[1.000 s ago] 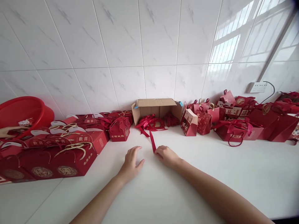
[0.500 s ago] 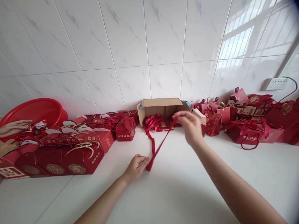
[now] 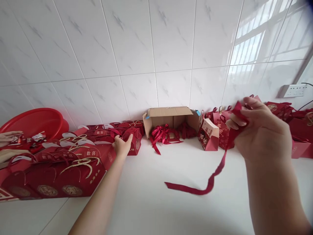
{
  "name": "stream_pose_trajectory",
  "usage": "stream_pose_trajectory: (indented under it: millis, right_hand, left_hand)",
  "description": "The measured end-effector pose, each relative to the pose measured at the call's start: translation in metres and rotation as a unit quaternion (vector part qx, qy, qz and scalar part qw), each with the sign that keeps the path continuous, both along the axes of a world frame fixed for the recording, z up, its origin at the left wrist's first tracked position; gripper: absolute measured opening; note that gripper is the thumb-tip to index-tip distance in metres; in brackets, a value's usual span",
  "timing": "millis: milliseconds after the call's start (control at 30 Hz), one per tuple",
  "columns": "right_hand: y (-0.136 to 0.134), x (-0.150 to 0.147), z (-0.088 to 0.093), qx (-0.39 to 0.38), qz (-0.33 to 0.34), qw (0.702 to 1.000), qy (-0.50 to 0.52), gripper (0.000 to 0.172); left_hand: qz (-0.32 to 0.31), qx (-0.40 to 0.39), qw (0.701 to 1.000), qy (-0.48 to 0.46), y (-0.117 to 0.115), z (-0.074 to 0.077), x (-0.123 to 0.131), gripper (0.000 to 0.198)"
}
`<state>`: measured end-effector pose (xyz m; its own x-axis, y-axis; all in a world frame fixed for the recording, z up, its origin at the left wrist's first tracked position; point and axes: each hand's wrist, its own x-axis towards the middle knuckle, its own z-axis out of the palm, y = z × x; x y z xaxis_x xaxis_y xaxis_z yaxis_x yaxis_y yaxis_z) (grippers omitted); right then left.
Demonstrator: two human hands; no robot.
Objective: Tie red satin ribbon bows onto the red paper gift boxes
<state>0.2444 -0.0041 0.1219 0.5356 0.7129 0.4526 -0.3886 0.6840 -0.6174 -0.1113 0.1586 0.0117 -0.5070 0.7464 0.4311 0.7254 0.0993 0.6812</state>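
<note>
My right hand, raised at the right, is closed on a dark red ribbon, whose loose end curls down to the white counter. On the left, my left hand reaches to a small red gift box, with thumb and fingers apart at its near left side. In the middle a cardboard box lies open toward me, with a heap of red ribbons in its mouth and spilling onto the counter.
Rows of red boxes with cord handles fill the left. Behind them, another person's hands hold small packets by a red basin. More gift boxes stand at the right, below a power strip.
The ribbon has left my left hand, which moved up and left to the small box. My right hand has swung right and nearer with the ribbon, now pulled away from the heap.
</note>
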Motion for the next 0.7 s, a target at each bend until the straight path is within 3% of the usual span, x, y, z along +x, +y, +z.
stream_pose_trajectory:
  millis: [167,233,333,367,433,467,500,567,633,700]
  right_hand:
    - [0.016,-0.019,-0.012,-0.045,0.072,0.989,-0.119,0.025]
    - [0.026,-0.030,-0.020,-0.067,0.113,0.977,-0.170,0.025]
    - [0.039,-0.043,-0.033,-0.105,0.155,0.951,-0.244,0.024]
    - [0.043,-0.045,-0.037,-0.115,0.161,0.945,-0.262,0.024]
    - [0.047,-0.048,-0.042,-0.121,0.163,0.937,-0.284,0.025]
    - [0.048,-0.048,-0.044,-0.119,0.163,0.936,-0.290,0.026]
    - [0.049,-0.048,-0.045,-0.116,0.164,0.934,-0.295,0.026]
    - [0.049,-0.048,-0.046,-0.110,0.165,0.932,-0.304,0.027]
    - [0.049,-0.049,-0.047,-0.103,0.165,0.930,-0.313,0.028]
    - [0.050,-0.049,-0.048,-0.100,0.161,0.928,-0.320,0.030]
  left_hand:
    - [-0.061,-0.060,0.995,0.046,-0.003,0.001,0.000,0.056]
    - [-0.125,-0.098,0.986,0.055,-0.013,0.014,0.002,0.054]
    - [-0.253,-0.161,0.953,0.052,-0.042,0.048,0.004,0.046]
    - [-0.316,-0.191,0.928,0.047,-0.053,0.060,0.004,0.043]
    - [-0.496,-0.278,0.821,0.036,-0.073,0.081,0.007,0.039]
    - [-0.516,-0.273,0.811,0.037,-0.079,0.087,0.010,0.035]
    - [-0.513,-0.251,0.820,0.045,-0.082,0.089,0.012,0.033]
    - [-0.441,-0.174,0.878,0.066,-0.077,0.082,0.019,0.035]
    - [-0.355,-0.120,0.923,0.087,-0.063,0.064,0.025,0.037]
    - [-0.317,-0.122,0.935,0.097,-0.046,0.041,0.029,0.042]
